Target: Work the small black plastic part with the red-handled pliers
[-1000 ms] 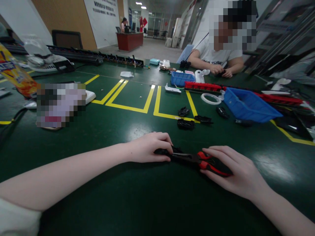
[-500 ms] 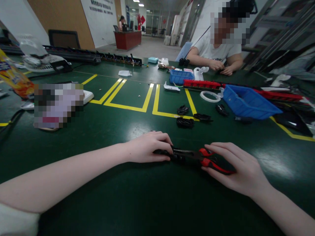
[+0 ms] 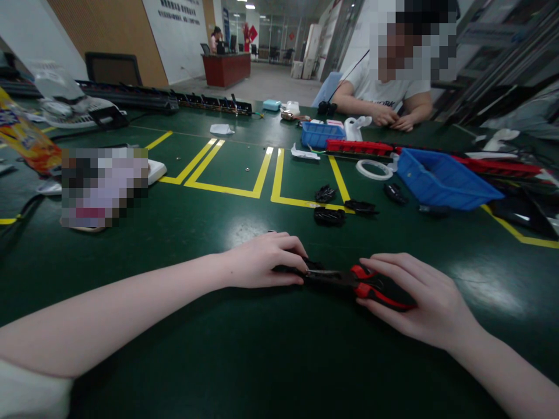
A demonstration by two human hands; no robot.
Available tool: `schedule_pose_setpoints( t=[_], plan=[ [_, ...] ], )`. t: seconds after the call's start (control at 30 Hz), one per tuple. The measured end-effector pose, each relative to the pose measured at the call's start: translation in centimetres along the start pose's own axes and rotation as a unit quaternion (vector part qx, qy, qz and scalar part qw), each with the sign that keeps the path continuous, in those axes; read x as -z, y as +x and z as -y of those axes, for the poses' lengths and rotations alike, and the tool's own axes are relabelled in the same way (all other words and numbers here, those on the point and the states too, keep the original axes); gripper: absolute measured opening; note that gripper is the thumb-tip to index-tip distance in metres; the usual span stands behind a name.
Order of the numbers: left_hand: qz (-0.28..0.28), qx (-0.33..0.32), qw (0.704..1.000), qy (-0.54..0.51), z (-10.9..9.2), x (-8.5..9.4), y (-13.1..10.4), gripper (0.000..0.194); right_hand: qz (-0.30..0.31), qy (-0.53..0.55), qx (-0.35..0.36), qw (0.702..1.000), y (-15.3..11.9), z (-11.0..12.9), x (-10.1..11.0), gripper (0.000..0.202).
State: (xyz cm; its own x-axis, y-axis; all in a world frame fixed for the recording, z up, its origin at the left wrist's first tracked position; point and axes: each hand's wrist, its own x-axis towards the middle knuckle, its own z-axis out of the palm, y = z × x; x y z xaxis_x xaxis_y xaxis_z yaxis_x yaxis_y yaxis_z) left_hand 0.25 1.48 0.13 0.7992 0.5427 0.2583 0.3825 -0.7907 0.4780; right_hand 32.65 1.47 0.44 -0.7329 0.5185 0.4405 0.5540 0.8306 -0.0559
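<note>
My right hand (image 3: 419,291) is closed round the red and black handles of long-nose pliers (image 3: 363,273). The pliers' jaws point left and reach the fingertips of my left hand (image 3: 273,262). Between the fingers of that hand is a small black plastic part (image 3: 283,269), mostly hidden by the fingers and dark against the table. Whether the jaws are clamped on the part I cannot tell. Several similar black parts (image 3: 329,216) lie on the table beyond my hands.
A blue bin (image 3: 445,180) stands at the right on the green table (image 3: 244,361), near a roll of white tape (image 3: 374,169) and a long red strip (image 3: 360,146). A phone (image 3: 105,189) lies at the left. A co-worker's hands (image 3: 393,119) are across the table.
The pliers and my right hand have shifted very slightly, and the jaws now sit a little lower against the left fingertips. My left hand has barely moved.
</note>
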Motion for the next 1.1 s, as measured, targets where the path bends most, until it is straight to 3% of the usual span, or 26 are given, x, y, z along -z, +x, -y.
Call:
schedule_pose_setpoints(
  t=[1.1],
  plan=[
    [-0.009, 0.002, 1.0, -0.022, 0.24, -0.13, -0.06, 0.017, 0.016, 0.021, 0.01, 1.0, 0.07, 0.11, -0.55, 0.041]
  ],
)
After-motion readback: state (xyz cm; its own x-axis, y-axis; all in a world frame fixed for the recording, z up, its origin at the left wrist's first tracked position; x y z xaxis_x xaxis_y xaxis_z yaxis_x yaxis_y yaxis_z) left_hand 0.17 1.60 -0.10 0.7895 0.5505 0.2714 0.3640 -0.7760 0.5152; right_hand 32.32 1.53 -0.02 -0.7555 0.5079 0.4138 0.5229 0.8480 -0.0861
